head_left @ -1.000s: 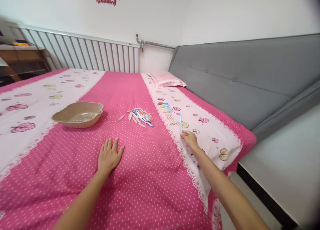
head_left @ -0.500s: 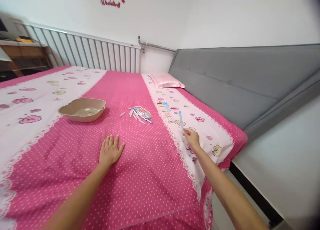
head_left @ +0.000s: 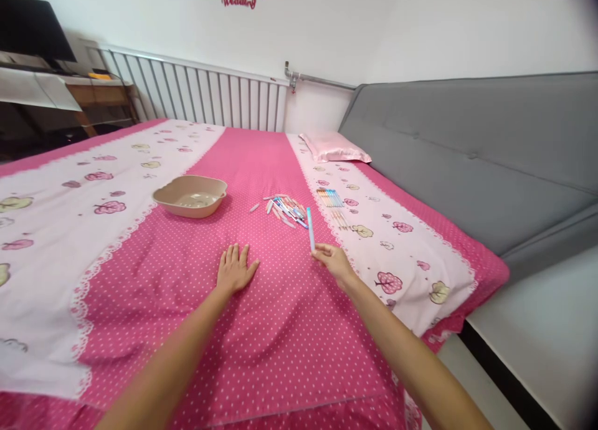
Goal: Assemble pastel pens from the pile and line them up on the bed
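Observation:
My right hand pinches the lower end of a light blue pen, held upright just in front of a loose pile of pens. Flat on the pink dotted bedspread lies my left hand, fingers spread and holding nothing. To the right of the pile, a row of orange and blue pens lies side by side on the white printed strip. Just below that row is a group of pale pink pens.
A beige basin sits on the bed, left of the pile. A pink pillow lies at the far end, beside a grey padded headboard. At the far left a monitor stands on a desk.
My right hand has carried the light blue pen left, from over the white strip to the front of the pile. The camera view has turned left. My left hand still rests on the bed.

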### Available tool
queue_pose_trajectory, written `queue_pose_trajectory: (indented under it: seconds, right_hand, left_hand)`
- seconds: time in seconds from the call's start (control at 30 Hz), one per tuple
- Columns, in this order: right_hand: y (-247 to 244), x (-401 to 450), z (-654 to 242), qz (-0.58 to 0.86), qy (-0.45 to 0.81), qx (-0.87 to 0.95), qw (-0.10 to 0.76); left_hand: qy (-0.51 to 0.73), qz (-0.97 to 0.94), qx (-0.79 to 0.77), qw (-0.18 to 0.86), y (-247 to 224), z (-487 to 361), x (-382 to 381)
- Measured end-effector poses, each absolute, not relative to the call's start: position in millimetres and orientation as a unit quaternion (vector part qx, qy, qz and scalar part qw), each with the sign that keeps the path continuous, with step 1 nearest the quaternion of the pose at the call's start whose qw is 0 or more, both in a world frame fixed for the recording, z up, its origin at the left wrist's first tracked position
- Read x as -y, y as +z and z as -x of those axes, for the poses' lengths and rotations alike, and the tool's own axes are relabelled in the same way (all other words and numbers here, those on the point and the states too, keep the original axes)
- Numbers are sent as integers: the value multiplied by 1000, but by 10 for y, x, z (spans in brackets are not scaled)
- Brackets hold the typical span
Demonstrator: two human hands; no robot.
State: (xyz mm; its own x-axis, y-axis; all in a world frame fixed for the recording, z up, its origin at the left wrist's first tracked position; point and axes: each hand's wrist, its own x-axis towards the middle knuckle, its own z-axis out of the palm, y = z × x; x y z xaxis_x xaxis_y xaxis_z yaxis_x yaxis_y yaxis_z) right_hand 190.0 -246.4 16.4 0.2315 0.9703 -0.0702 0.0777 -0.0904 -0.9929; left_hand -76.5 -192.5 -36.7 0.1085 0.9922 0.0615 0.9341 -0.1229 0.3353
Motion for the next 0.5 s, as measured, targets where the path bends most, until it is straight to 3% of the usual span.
queue_pose_trajectory:
  seconds: [0.3, 0.5]
  right_hand:
    - [168, 2040, -1305, 533, 529, 450, 483]
    - [10, 1766, -816, 476, 564, 491, 463]
  left_hand:
    - [329, -677, -578, 314, 23, 681, 1740]
    - [465, -564, -484, 481, -16, 491, 1623]
